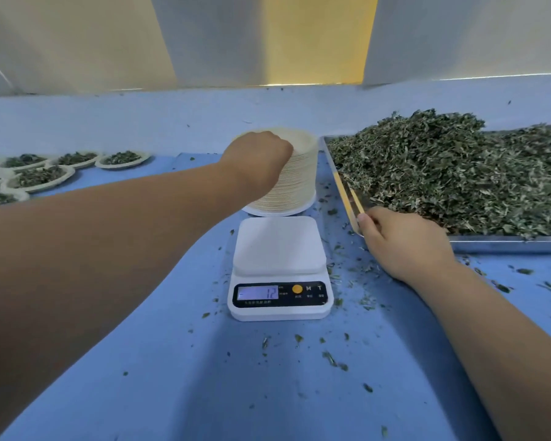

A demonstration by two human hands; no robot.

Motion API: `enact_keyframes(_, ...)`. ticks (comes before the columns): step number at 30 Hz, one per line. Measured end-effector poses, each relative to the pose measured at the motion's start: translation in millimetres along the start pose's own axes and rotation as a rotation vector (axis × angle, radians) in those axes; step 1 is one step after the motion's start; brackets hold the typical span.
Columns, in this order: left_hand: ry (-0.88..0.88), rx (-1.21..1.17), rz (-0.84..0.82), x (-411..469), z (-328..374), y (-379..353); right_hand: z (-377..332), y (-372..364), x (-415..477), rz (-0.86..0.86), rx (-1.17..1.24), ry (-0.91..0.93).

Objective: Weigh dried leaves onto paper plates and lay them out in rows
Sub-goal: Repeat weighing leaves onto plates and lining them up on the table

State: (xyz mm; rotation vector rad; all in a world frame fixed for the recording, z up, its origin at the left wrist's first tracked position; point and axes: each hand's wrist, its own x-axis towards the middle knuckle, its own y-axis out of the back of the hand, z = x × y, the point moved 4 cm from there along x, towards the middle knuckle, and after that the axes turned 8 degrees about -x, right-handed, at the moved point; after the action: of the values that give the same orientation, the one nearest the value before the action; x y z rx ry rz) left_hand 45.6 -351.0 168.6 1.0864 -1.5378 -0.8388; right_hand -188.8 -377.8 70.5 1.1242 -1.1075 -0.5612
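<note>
Left hand [256,154] is on the stack of paper plates [299,183] just beyond the scale [280,268], fingers curled over its top rim, probably to lift one; fingertips hidden. Scale platform bare, display shows 12. Right hand [404,243] rests loosely on the desk [204,377], holding nothing, thumb at the tray [506,245] corner, near the dried leaves [458,173]. Filled plates [42,179] sit in rows far left.

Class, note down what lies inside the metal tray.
A heap of dried leaves fills the metal tray; a bare strip of its floor shows along the left wall. The rest of the floor is covered.
</note>
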Motion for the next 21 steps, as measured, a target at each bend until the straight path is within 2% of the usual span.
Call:
enact_keyframes(4, -0.014, 0.076, -0.004, 1.8, 4.9, 5.0, -7.0, -2.8, -0.7, -0.017, 0.01, 0.07)
enact_keyframes(13, -0.106, 0.181, -0.047, 3.9, 3.9, 9.1, -10.6, 0.3, -3.2, -0.003, 0.023, 0.067)
enact_keyframes(21, -0.021, 0.067, -0.021, 4.9, 2.6, 11.1, -11.5, 2.3, -3.6, -0.006, 0.021, 0.049)
